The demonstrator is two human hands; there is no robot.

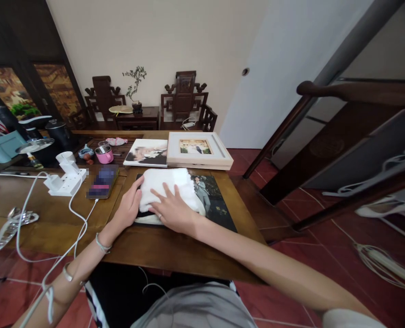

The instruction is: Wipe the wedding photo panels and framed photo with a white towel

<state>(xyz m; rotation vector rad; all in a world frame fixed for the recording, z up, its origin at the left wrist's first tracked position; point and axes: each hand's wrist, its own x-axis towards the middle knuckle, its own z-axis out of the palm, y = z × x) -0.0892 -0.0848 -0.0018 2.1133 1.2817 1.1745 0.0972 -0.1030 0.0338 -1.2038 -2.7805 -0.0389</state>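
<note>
A folded white towel (182, 181) lies on a large dark photo print (219, 207) near the front edge of the wooden table. My right hand (171, 209) rests flat on the towel with its fingers spread. At the towel's left edge is my left hand (130, 202), its fingers stretched out and touching the side of the towel and the print. Part of the print shows a figure in a light suit; the towel and my hands cover the rest.
Behind the towel are a framed photo (195, 146) and a photo album (147, 152). To the left, a phone (101, 182) charges beside a white power strip (67, 182), with a pink cup (104, 155) behind. Loose cables and a silver hair clip (14, 223) lie farther left. A dark chair (308, 150) stands right.
</note>
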